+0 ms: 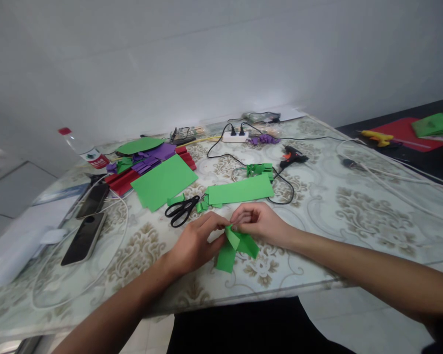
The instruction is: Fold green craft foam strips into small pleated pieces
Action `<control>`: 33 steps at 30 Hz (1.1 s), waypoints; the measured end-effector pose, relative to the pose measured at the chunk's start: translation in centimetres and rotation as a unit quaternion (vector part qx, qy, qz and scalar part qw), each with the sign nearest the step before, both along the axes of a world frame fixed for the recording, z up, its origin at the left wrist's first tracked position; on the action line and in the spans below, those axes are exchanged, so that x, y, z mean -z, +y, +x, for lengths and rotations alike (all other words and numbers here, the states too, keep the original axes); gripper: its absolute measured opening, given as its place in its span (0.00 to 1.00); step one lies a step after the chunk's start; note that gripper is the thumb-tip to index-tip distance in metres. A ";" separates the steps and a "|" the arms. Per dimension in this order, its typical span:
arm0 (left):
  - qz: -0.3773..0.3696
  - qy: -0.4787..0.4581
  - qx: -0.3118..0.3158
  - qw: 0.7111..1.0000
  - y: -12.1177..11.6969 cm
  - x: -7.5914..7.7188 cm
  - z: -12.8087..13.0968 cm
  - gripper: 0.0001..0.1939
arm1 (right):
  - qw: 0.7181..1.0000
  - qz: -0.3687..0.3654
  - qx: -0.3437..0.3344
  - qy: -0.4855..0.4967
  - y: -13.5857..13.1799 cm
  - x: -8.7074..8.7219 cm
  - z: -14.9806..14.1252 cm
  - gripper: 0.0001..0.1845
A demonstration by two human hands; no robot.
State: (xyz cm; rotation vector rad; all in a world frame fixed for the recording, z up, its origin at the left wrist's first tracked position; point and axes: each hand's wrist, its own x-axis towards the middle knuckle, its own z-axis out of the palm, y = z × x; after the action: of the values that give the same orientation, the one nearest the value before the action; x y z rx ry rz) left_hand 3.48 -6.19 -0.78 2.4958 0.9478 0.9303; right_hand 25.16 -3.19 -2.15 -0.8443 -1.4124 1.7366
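Observation:
Near the table's front edge, a folded piece of green paper (pixel 228 254) hangs between my two hands, its flaps spreading downward. My left hand (pixel 199 241) pinches its upper end from the left. From the other side, my right hand (pixel 260 223) has thumb and fingers closed on the same top corner. Just beyond the hands lies a long green paper strip (pixel 239 191), with small green scraps at its left end. Black-handled scissors (pixel 182 210) rest left of the strip, their blades partly hidden by scraps. Behind the strip is a curled, fringed green paper piece (pixel 259 170).
Green sheets (pixel 165 182) overlap red and purple paper on the left. Two phones (pixel 84 239) and a tilted bottle (pixel 84 150) are farther left. A glue gun (pixel 293 156), a power strip (pixel 235 136) and loose cables lie behind. A yellow glue gun (pixel 378 137) rests far right.

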 end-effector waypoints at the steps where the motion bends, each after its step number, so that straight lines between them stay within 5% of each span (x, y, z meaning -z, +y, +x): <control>1: 0.000 0.001 -0.002 1.000 0.0 0.0 0.0 0.13 | 1.000 0.001 0.002 0.002 0.0 0.0 0.0 0.13; 33: -0.011 -0.011 -0.014 1.000 -0.1 0.1 -0.2 0.12 | 0.999 0.025 -0.013 -0.025 0.0 -1.1 0.5 0.08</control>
State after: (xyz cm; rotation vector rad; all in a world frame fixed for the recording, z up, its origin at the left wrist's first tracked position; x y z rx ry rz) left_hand 3.27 -6.25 -0.88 2.4554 0.9817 0.9497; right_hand 25.63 -3.16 -1.06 -0.8510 -1.5012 1.7032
